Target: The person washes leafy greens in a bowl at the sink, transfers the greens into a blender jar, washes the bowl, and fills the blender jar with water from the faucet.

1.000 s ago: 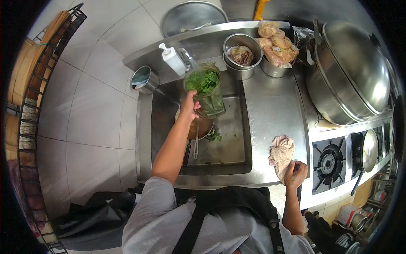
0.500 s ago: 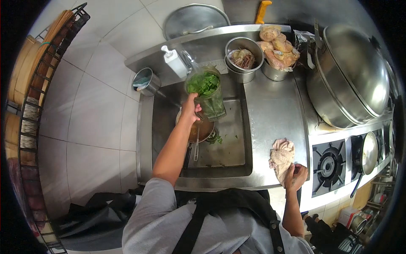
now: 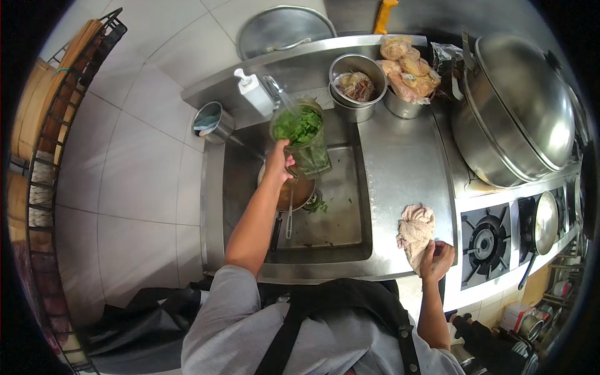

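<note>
My left hand (image 3: pixel 279 164) is closed on the handle of a clear pitcher (image 3: pixel 312 155) over the sink (image 3: pixel 340 215). Green leaves (image 3: pixel 301 125) fill its upper part, under the faucet (image 3: pixel 273 85). Below the pitcher, partly hidden, a pan (image 3: pixel 294 195) of brownish liquid sits in the sink with a spoon (image 3: pixel 290 219) across its rim. My right hand (image 3: pixel 437 260) has its fingers curled at the lower edge of a crumpled beige cloth (image 3: pixel 416 230) on the steel counter (image 3: pixel 400 169); whether it pinches the cloth is unclear.
Stacked metal bowls (image 3: pixel 356 112) and a pot of bagged food (image 3: pixel 409 75) stand along the back. A large lidded steamer (image 3: pixel 519 112) is at the right, beyond it burners (image 3: pixel 484 242) and a frying pan (image 3: pixel 545 225). A soap bottle (image 3: pixel 255 94) and metal cup (image 3: pixel 215 123) stand left.
The pitcher has shifted slightly and tilts a little differently under the faucet. My right hand stays at the cloth. At the lower right, a person's dark-clothed part has moved slightly.
</note>
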{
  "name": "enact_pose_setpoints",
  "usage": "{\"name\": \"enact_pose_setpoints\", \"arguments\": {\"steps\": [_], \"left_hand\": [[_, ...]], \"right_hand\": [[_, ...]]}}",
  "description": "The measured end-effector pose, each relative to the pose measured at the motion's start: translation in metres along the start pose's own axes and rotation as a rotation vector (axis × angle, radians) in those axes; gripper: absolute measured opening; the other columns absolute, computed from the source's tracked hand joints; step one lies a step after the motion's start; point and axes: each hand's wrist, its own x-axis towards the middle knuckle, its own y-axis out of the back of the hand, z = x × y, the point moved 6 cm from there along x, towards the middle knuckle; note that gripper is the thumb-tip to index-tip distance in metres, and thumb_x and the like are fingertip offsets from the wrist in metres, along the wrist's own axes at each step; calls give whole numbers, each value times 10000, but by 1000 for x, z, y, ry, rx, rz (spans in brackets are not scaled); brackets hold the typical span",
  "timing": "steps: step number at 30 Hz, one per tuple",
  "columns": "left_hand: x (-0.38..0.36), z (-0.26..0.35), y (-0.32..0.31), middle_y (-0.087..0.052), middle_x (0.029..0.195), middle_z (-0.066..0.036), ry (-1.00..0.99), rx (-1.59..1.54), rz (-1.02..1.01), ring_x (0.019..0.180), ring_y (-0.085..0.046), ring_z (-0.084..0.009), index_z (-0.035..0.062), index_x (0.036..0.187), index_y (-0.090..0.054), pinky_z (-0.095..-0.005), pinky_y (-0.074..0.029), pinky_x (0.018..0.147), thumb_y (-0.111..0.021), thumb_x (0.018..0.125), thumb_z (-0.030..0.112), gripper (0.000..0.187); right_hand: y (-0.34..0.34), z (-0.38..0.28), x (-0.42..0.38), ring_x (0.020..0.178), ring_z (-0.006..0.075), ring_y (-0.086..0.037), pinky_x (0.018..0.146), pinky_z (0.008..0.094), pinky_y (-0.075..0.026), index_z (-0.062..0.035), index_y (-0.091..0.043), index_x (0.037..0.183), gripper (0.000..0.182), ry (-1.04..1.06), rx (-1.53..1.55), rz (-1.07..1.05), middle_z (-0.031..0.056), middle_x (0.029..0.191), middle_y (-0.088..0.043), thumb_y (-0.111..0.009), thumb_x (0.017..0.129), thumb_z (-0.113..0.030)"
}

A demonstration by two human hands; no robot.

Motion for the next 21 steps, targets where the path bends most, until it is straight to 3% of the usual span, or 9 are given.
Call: {"name": "enact_pose_setpoints", "arguments": {"steps": [12,21], "left_hand": [[6,-4,1,-515,869,-85,3,2,8,760,-518,-198,109,1140,-525,-515,-367,646,-680,666,503,635],[15,-8,3,-521,878,-89,30,26,-17,712,-512,-183,110,1110,-539,-528,-373,650,-675,666,486,598]], "right_hand": [[-4,6,-1,774,319,-523,716,420,-404,-18,-580,826,225,-14,39,6,139,813,-533,-660,813,-228],[-1,0,1,762,289,-531,689,387,-429,-6,-581,807,211,4,-34,15,130,812,-533,-660,819,-202]]}}
